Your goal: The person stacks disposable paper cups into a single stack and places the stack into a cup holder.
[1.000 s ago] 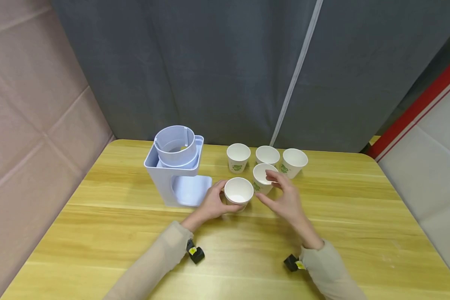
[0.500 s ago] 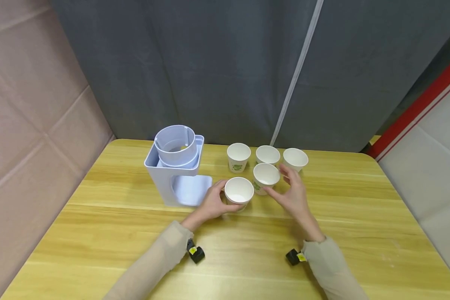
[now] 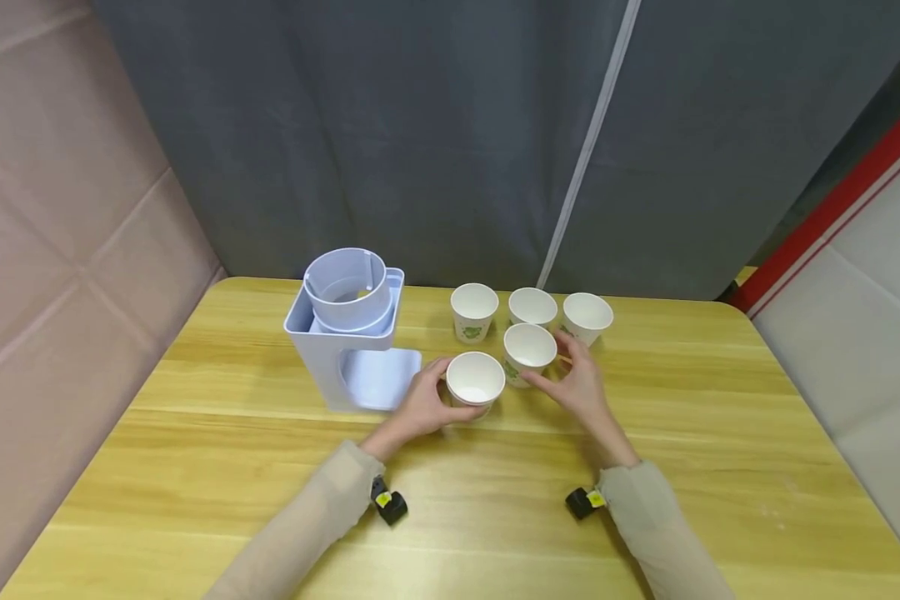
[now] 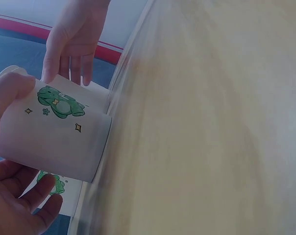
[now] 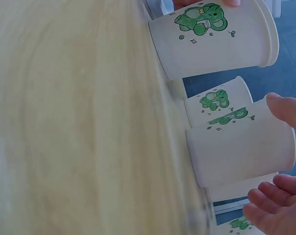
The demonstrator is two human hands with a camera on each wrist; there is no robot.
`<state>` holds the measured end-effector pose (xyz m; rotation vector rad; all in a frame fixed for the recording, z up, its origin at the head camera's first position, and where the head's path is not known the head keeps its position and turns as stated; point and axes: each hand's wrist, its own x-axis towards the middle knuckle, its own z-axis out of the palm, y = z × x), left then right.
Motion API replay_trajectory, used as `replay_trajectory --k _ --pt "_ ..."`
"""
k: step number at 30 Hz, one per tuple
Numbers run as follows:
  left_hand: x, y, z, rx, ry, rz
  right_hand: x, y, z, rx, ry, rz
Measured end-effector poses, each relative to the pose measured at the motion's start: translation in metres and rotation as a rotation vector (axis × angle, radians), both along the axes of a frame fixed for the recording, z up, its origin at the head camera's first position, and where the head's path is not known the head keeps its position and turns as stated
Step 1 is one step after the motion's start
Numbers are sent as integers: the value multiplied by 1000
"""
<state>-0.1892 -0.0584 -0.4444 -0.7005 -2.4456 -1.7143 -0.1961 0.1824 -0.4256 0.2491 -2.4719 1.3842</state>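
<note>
My left hand [image 3: 423, 404] grips a white paper cup [image 3: 476, 377] from its left side. A doubled rim shows that it is a nested stack, and a green cartoon animal is printed on it [image 4: 60, 102]. Just right of it stands another paper cup [image 3: 530, 346], upright. My right hand [image 3: 579, 387] holds this one around its right side, thumb [image 5: 283, 108] at the rim and fingers curled beneath it in the right wrist view. Behind them is a row of paper cups: one at left [image 3: 474, 310], one in the middle [image 3: 532, 305], one at right [image 3: 587, 313].
To the left stands a pale blue plastic dispenser [image 3: 322, 362], with a round open hopper [image 3: 345, 304] on top and a flat base tray [image 3: 390, 371]. The wooden table [image 3: 195, 483] ends at a grey curtain [image 3: 420, 150] behind the cups.
My right hand has shifted from over the near right cup to its right side, and its thumb and fingers have come in to the cup. The left hand keeps its hold.
</note>
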Motion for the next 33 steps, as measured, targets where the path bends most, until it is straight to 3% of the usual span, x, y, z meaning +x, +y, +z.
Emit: replay_trajectory --k 3,10,22,33 --pt "1 0 3 1 -4 -2 -2 -1 -3 -7 -19 0" --pt "19 0 40 -12 -9 -19 -8 -2 -8 -20 -65 -5" --pt "21 0 41 -9 4 -17 -13 -8 -10 -49 -4 39" --pt "20 0 40 -24 22 -3 -14 -10 -11 -29 -41 -7"
